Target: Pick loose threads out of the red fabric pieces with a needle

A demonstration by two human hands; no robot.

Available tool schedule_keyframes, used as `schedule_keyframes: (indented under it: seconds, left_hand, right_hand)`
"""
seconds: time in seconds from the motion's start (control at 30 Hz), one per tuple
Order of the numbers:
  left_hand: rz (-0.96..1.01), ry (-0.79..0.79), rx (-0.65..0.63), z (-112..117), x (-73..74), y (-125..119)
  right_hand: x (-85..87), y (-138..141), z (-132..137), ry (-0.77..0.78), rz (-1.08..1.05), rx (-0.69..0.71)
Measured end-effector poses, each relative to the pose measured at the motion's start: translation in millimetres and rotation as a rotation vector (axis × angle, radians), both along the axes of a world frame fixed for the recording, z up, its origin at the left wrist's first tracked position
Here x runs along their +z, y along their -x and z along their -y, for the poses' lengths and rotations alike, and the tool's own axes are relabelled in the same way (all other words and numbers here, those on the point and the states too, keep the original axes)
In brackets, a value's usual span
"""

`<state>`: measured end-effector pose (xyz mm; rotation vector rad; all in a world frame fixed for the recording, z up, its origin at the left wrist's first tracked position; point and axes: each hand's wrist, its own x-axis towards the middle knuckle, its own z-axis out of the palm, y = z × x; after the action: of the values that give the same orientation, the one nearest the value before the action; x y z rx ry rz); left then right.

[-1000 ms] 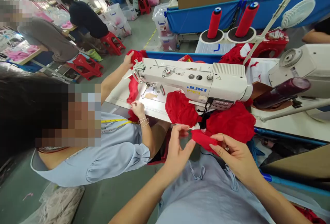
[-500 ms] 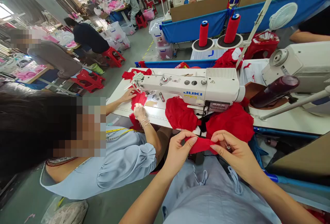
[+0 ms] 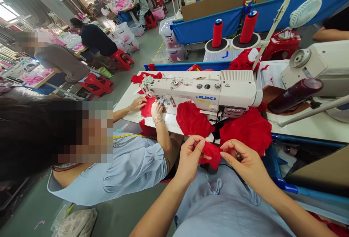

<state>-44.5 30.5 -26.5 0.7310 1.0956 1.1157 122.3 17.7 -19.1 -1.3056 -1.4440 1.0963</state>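
Close below the camera, in front of a pale blue shirt, a small red fabric piece (image 3: 209,153) is held between 2 hands. The left hand (image 3: 189,158) is closed on its left edge, with thumb and forefinger pinched at the top. The right hand (image 3: 247,162) is closed on its right edge, and a ring can be seen on one finger. Half a second earlier the piece was stretched flat and wide between the hands; now the hands have been brought closer together and the fabric is bunched and hangs lower between them. From this it is judged that the piece is being folded or turned, not laid down.

Just beyond the hands, at the near edge of the desk (image 3: 300,129), 2 heaps of red fabric (image 3: 245,127) are piled under a white JUKI sewing machine (image 3: 207,89). At the machine's needle end, red cloth is being guided by both hands of a seated co-worker (image 3: 109,171) in a pale blue top; a second ago one of those hands was raised behind the machine. 2 red thread cones (image 3: 248,26) are stood upright behind the machine, beside a small white fan (image 3: 305,11). Farther back, other people are seated on red stools at other desks.
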Motion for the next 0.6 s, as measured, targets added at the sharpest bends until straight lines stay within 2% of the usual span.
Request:
schedule_keyframes:
  seconds: [0.13,0.33,0.43,0.5,0.6]
  left_hand:
    - [0.052,0.04,0.051,2,5.1,-3]
    - [0.013,0.039,0.072,6,9.0,-6]
    - [0.025,0.04,0.142,9,9.6,-9]
    - [0.04,0.047,0.17,10,10.1,-11]
    - [0.046,0.051,0.173,12,12.0,-13]
  right_hand:
    - [-3.5,5,3,-0.078,0.038,-0.092]
    - [-4.5,10,10,-0.163,0.076,-0.128]
    - [-3.7,11,11,-0.285,0.097,-0.211]
    - [-3.4,12,10,-0.357,0.102,-0.177]
    - [-4.2,13,6,-0.328,0.092,-0.1]
